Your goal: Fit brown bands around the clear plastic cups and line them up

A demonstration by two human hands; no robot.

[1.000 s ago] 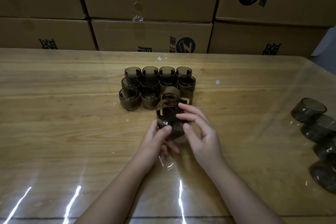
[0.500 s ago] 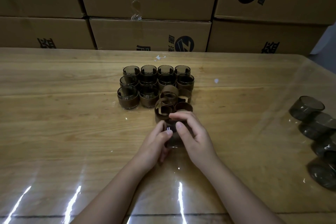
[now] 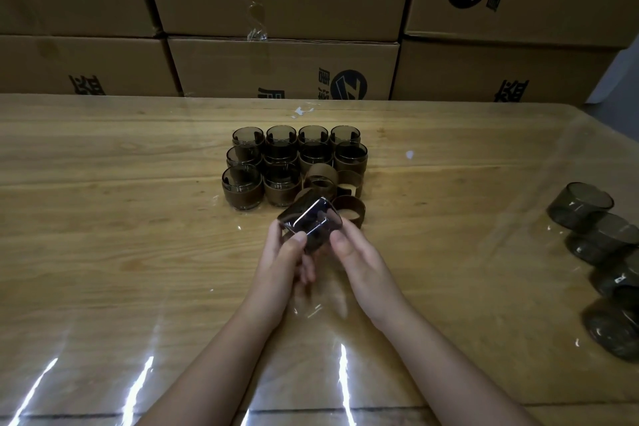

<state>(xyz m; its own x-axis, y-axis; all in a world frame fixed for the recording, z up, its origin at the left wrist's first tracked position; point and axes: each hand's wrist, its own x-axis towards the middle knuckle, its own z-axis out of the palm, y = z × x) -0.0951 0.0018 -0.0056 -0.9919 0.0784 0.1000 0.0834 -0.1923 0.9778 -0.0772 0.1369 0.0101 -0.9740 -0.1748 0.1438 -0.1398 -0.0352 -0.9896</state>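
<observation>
A clear cup [image 3: 310,223] is held tilted just below the middle of the frame, lifted off the bench [image 3: 103,235], its shiny base turned up toward the camera. It is pinched between the left hand [image 3: 287,259], whose thumb lies across its near side, and the right hand [image 3: 359,263], whose thumb presses its right flank; both grips are closed on the cup with the fingers curled underneath. Whether a band already sits on this cup cannot be told, as its lower part is hidden by the fingers.

Loose brown bands [image 3: 349,214] lie just above it, touching the block of banded cups [image 3: 276,162] set in rows at upper centre. Bare cups [image 3: 581,206] wait at the right edge.

For a good fit, the band is best kept round and slid on squarely from the narrower end, with even pressure from both thumbs so that it is not creased or cocked. The cup should then be stood upright in the gap at the right end of the nearest row, its sides kept touching its neighbours.
</observation>
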